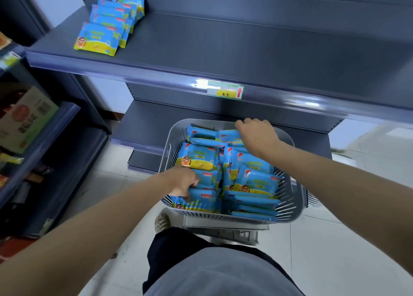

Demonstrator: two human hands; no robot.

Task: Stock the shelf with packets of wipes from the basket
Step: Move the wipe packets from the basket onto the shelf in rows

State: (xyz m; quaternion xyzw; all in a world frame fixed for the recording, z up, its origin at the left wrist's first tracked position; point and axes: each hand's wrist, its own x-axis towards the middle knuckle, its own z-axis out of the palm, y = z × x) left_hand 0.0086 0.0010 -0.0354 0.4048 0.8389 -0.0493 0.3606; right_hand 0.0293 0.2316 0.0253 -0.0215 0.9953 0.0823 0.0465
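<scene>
A grey slatted basket (292,203) stands in front of me, filled with several blue-and-yellow packets of wipes (254,179). My left hand (182,181) is at the basket's near left, fingers curled round a packet (202,198) lying there. My right hand (257,134) reaches to the far rim, its fingers curled over the end of a packet (226,136) at the back; the fingertips are hidden. On the grey shelf (223,49) above, several packets (98,38) lie overlapping in a row at the left end.
A price tag (225,89) with a red arrow sits on the shelf's front lip. A lower shelf (143,125) lies behind the basket. A side rack with boxes (24,119) stands at the left. My foot (162,222) is on the tiled floor under the basket.
</scene>
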